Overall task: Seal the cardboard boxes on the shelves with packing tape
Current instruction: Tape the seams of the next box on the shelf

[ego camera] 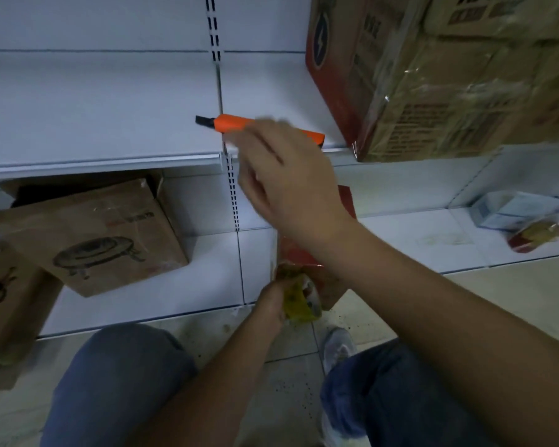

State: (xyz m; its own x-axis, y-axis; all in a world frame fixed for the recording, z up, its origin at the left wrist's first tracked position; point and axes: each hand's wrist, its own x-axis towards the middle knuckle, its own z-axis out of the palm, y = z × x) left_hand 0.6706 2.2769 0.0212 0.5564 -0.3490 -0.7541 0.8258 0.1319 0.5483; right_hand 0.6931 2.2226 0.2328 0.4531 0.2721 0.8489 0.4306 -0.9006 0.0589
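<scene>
Our right hand point(281, 175) reaches up to the edge of the upper shelf point(104, 161), fingers loosely bent over an orange utility knife point(236, 122) that lies on the shelf board; the fingertips are blurred, so we cannot tell whether they touch or grip it. Our left hand point(273, 300) is low down near the floor, curled around a roll of packing tape point(299, 301) with a yellowish look, in front of a red-printed box point(304, 253) on the bottom shelf. The two hands are well apart, one above the other.

To the right of the knife, on the same upper shelf, stands a cardboard box point(449, 85) with a red side panel and shiny clear tape over its faces. To the lower left, a brown box point(100, 233) printed with a round appliance sits tilted on the bottom shelf, its top flap open. Our knees in blue trousers point(117, 379) and a grey shoe point(338, 348) rest on the tiled floor.
</scene>
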